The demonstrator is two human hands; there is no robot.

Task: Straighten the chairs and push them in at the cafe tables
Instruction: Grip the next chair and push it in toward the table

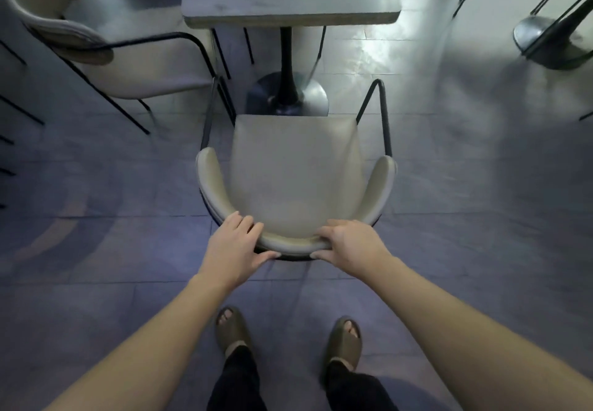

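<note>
A beige cushioned chair (293, 166) with a curved backrest and thin black metal legs stands right in front of me, its seat facing a grey square cafe table (288, 20). The seat's front edge is short of the table edge, over the round pedestal base (316, 96). My left hand (236, 248) grips the left part of the backrest's top rim, fingers over the rim and thumb behind it. My right hand (349, 247) holds the right part of the same rim in the same way.
A second beige chair (128, 67) stands at an angle to the left of the table. At the top right are another table's round base (545, 41) and black chair legs. My feet in sandals (232, 330) stand on the tiled floor behind the chair.
</note>
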